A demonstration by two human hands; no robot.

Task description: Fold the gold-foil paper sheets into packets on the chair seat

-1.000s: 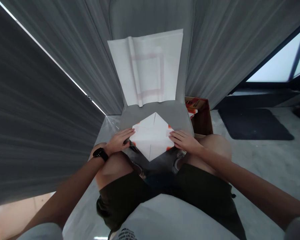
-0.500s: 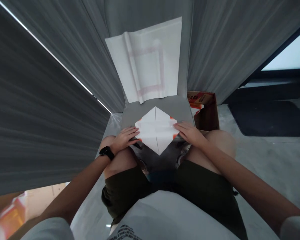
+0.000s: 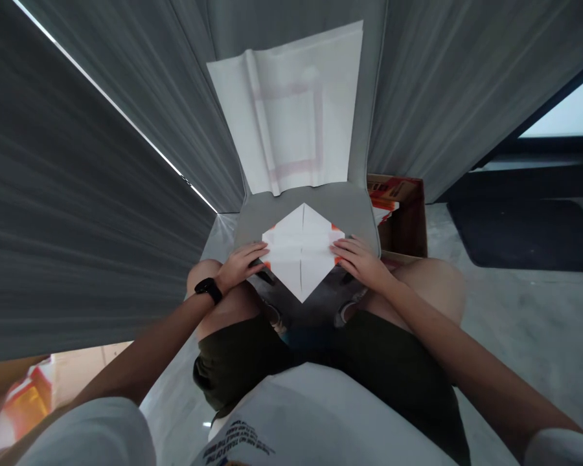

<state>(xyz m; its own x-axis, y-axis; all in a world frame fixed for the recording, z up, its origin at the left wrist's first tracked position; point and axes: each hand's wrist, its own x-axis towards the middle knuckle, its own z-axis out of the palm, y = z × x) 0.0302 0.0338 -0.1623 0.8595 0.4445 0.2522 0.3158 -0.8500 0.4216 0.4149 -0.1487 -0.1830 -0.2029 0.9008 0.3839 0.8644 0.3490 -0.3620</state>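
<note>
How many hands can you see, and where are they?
2. The left hand, with a black watch on its wrist, is at the left corner of the folded white paper. The right hand is at the right corner.

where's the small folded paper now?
Head view, near centre: the small folded paper is between the left hand and right hand, below the large sheet on the chair.
</note>
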